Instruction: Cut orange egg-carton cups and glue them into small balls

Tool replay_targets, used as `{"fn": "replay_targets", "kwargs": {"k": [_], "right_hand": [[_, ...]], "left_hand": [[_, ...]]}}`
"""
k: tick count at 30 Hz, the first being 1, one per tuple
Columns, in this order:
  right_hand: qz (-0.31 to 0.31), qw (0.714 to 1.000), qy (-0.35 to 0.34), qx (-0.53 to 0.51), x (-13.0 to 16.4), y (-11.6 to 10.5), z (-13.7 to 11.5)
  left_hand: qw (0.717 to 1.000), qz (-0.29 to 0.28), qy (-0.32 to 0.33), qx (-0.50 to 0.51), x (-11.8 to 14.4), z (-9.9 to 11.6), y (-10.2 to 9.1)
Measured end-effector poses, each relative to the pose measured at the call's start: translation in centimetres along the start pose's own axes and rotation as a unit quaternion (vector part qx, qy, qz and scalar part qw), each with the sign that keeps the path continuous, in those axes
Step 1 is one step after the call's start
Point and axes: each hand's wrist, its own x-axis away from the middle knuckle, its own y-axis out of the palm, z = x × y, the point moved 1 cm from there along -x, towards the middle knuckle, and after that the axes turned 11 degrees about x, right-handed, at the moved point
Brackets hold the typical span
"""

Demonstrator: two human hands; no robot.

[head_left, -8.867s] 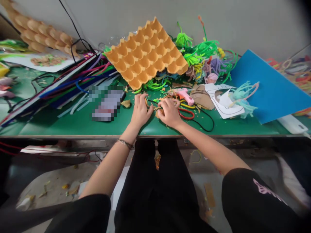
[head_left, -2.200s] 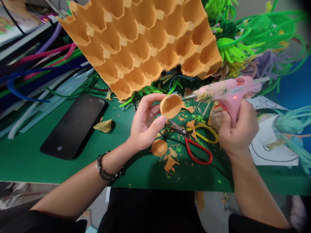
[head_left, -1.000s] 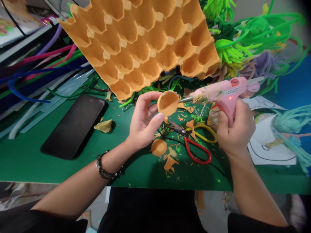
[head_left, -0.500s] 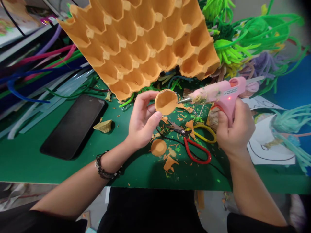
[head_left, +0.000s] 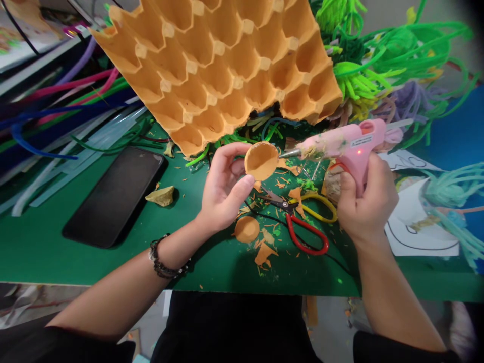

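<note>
My left hand (head_left: 223, 191) pinches a small orange cup (head_left: 260, 161) cut from egg-tray card, its hollow side facing me. My right hand (head_left: 365, 201) grips a pink glue gun (head_left: 340, 143) by the handle, a red light lit on its body. The metal nozzle points left and sits just off the cup's right rim. A second orange cup (head_left: 247, 229) lies upside down on the green table (head_left: 75, 262) below my left hand, among orange scraps.
A large orange egg tray (head_left: 223, 65) leans over the back of the table. Scissors with red and yellow handles (head_left: 302, 222) lie between my hands. A black phone (head_left: 113, 196) rests at the left, pipe cleaners (head_left: 378, 60) at the back, white paper (head_left: 419, 222) at the right.
Since the oldest frame the view has closed in, and my hands have lifted the cup and the glue gun off the table. Over the last second the nozzle drew slightly back from the rim.
</note>
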Motion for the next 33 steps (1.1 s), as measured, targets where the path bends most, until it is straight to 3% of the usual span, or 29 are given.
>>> {"fn": "replay_targets", "kwargs": {"k": [16, 33], "right_hand": [[0.011, 1.000, 0.003, 0.013, -0.07, -0.15, -0.06], [-0.012, 1.000, 0.004, 0.014, 0.03, -0.18, -0.19]], "left_hand": [[1.000, -0.010, -0.001, -0.002, -0.07, 0.03, -0.12], [0.999, 0.033, -0.009, 0.010, 0.36, -0.46, 0.07]]}}
